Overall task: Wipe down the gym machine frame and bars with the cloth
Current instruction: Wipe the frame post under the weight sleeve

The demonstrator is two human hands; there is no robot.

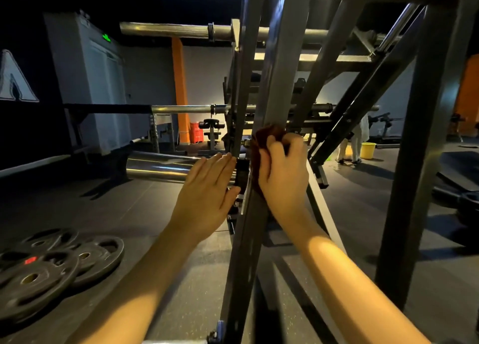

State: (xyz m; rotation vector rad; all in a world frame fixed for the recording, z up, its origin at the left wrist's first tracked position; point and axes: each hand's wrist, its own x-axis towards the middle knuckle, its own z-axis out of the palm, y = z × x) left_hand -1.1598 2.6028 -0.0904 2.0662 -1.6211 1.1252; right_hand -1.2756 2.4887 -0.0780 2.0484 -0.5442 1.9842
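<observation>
- My right hand [283, 180] sits just right of centre, fingers curled around the cloth [267, 136] and pressing it onto the slanted frame bar [280, 58].
- The cloth is dark red-brown and bunched. It bulges out at 12 o'clock of my right knuckles and runs down at 9 o'clock of my palm, wrapped against the bar's face.
- My left hand [207, 188] is at 9 o'clock of the right one, flat, with the fingers straight and held together. It grips nothing, and the fingertips touch a black bracket [242, 170] on the frame's left edge.
- The two hands are close but apart, with the bar between them.
- A chrome sleeve [160, 166] juts out at 9 o'clock of my left fingertips, partly behind the hand.
- The frame bar runs from 12 o'clock at the top edge down to 6 o'clock between my forearms.
- More dark frame members [420, 162] stand at 3 o'clock, some upright and some leaning.
- Two steel bars [168, 30] cross behind the frame at 11 o'clock, one high and one at mid height.
- Black weight plates [51, 266] lie overlapping on the floor at 8 o'clock.
- Far off at 2 o'clock there is a yellow bucket [368, 149], with a person in white [356, 136] just beside it.
- An orange pillar [180, 84] stands at 11 o'clock against the grey wall.
</observation>
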